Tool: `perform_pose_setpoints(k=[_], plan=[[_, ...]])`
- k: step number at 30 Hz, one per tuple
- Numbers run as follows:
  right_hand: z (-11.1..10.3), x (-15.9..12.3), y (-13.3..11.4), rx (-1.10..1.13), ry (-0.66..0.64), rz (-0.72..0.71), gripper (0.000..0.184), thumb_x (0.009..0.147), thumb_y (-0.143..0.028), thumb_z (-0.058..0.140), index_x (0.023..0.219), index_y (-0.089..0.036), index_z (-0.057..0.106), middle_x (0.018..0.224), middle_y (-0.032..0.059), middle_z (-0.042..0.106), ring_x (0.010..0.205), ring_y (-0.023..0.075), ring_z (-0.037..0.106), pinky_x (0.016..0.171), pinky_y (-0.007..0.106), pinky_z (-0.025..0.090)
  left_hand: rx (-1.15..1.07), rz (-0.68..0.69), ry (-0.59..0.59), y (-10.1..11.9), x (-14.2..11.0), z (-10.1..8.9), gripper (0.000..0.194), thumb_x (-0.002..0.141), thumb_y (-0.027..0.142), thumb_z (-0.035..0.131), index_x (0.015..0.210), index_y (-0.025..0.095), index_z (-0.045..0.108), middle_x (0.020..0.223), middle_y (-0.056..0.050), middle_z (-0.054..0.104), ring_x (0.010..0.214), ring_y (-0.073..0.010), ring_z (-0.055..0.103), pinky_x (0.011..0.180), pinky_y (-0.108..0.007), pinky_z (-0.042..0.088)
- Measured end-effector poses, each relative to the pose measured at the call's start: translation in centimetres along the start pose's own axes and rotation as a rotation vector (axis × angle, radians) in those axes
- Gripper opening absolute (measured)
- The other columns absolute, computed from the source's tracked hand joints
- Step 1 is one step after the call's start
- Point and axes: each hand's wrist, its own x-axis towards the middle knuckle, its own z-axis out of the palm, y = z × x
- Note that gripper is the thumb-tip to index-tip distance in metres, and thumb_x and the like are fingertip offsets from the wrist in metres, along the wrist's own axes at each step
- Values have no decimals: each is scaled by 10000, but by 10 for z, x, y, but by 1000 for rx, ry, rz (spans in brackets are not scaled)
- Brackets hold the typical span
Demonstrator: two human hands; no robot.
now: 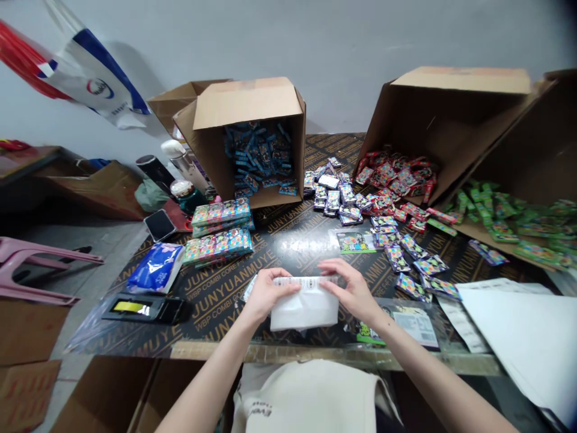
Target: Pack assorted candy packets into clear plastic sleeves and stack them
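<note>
My left hand (262, 293) grips the left side of a white packet (305, 310), its thumb lying along the upper edge. That packet has a printed strip across its top, and its exact kind is unclear. At the other end, my right hand (354, 293) pinches the upper right corner between thumb and fingers. The packet is held just above the black printed table near its front edge. Part of a small shiny wrapper (249, 287) shows behind my left hand. A clear printed bag (412, 325) lies under my right forearm.
Cardboard boxes on their sides hold blue packets (259, 153), red packets (396, 174) and green packets (496, 210). Purple packets (345, 195) are scattered mid-table. At left are stacked colourful packs (219, 243), a blue pouch (155, 267) and a black tape dispenser (142, 308). White sheets (514, 331) lie right.
</note>
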Motion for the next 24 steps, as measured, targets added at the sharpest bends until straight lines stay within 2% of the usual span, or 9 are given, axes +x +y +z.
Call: perform_pose_setpoints(k=[6,8,10,12,14,15,18,22,24], plan=[[-2,-3,0,-98,-18,-120,149,838,-221,512,834,-241,660,1046,66,592,981,232,530,873,403,401,-144,-63,-18,-3,1,2,274,490,277,766,643,134,589,539,21,587,450,-88,487,448,-185,349],[-2,-2,-2,-13,9,-68,138,852,-221,488,817,-232,621,1056,60,593,1008,227,523,893,399,387,-162,-76,-5,-4,2,2,277,481,273,767,640,134,588,541,21,591,450,-91,492,450,-188,351],[-1,1,-3,92,127,16,114,861,-235,473,901,-233,580,1106,61,569,1058,220,502,917,388,373,-142,-70,27,-5,1,2,282,476,279,768,637,130,592,539,20,591,451,-90,491,450,-187,347],[1,5,-2,140,180,82,294,824,-252,535,1115,-250,496,1153,71,537,1062,216,501,916,379,376,-114,-54,46,-5,1,4,286,478,286,768,639,125,596,537,19,588,453,-88,487,449,-185,341],[2,7,1,152,87,122,578,774,-244,594,1292,-256,338,1048,67,577,932,198,558,852,357,419,-98,-32,29,-6,1,6,285,484,285,768,644,121,600,539,21,582,460,-86,483,448,-181,337],[2,8,3,151,27,139,653,765,-232,598,1334,-251,276,944,48,600,834,181,578,802,339,441,-105,-17,20,-6,2,7,284,486,279,768,655,121,603,545,21,582,467,-85,484,450,-178,338],[0,9,7,74,-21,152,654,796,-190,530,1366,-238,213,731,-8,585,675,156,571,714,318,458,-196,17,39,-7,4,8,266,507,267,760,671,123,608,556,24,588,475,-76,486,459,-169,343],[0,13,4,-225,5,-47,667,767,-175,570,1352,-261,262,1016,51,599,955,224,541,869,412,384,-272,-3,64,-8,5,7,253,510,266,760,651,111,618,531,20,590,446,-60,473,443,-160,330],[5,16,-1,-292,-14,-150,637,777,-168,574,1339,-263,290,1070,49,595,1026,228,509,913,421,340,-271,-6,46,-8,4,9,269,495,266,770,654,105,624,534,12,600,447,-62,481,446,-161,336]])
